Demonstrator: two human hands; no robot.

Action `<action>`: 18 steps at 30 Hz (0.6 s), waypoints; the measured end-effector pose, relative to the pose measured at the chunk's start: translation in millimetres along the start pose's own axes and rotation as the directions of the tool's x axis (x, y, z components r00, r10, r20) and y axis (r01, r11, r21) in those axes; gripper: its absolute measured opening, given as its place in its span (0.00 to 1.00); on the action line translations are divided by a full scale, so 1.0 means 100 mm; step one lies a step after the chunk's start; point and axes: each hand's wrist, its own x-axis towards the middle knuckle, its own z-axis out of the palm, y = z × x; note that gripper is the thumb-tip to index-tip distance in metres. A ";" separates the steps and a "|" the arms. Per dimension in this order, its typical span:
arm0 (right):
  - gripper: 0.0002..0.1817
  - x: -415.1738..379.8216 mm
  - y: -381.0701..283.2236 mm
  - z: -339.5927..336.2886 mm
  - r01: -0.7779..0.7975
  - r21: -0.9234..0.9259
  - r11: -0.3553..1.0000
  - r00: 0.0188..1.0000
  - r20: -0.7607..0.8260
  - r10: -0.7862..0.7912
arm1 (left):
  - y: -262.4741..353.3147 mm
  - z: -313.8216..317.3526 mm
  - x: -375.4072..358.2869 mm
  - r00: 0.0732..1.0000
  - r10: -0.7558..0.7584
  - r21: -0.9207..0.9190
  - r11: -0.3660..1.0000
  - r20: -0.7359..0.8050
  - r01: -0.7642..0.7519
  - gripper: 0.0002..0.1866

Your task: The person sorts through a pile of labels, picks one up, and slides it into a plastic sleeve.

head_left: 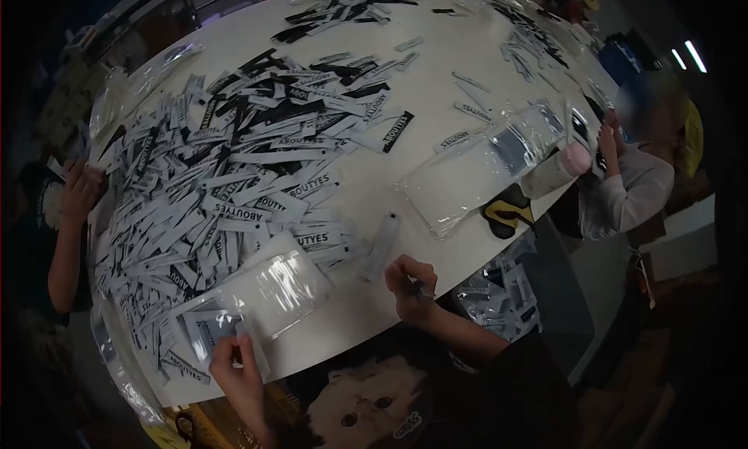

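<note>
My left hand [237, 365] is closed in a pinch at the near edge of a clear plastic bag [212, 329] with a grey printed panel. Under and beyond it lies a stack of clear plastic bags [288, 281], shiny with reflected light. To the right, my right hand [411, 287] is curled closed above the table's near edge. A thin dark thing shows at its fingers, and I cannot tell what it is. Just left of that hand lies a clear narrow sachet [381, 246]. A large heap of white and black printed sachets [234, 192] spreads beyond my left hand.
Yellow-and-black scissors [508, 213] lie at the right edge of the white table [374, 192], near more clear bags [475, 169] and a pink round thing [576, 159]. Below that edge is a container of sachets [499, 293]. Other people's hands [80, 190] are at both sides.
</note>
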 end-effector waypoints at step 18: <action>0.10 0.64 -1.43 0.23 -0.383 0.629 0.676 0.762 0.629 -0.154 | -0.06 0.15 0.02 0.991 -0.122 -0.362 0.922 0.062 0.136 0.18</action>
